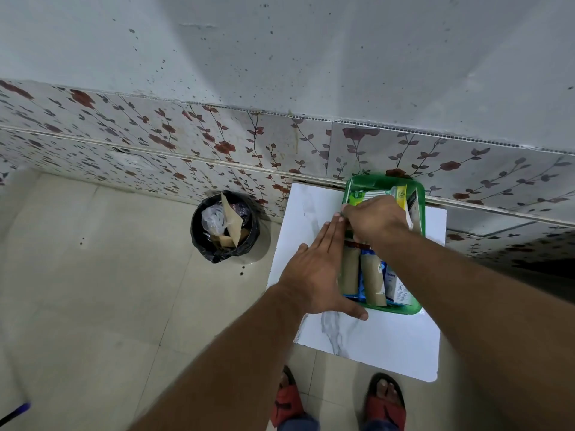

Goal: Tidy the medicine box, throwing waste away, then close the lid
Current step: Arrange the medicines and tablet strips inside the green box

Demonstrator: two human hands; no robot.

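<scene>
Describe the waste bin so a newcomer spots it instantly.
Follow the floral-tiled wall down to the pale floor, left of the white table. The waste bin stands there, holding clear plastic and brown paper. It's the only round, black-bagged thing around.

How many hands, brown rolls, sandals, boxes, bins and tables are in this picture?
Hands: 2, left hand and right hand
Brown rolls: 2
Red sandals: 2
Green box: 1
Bin: 1
White table: 1
Total: 9
</scene>
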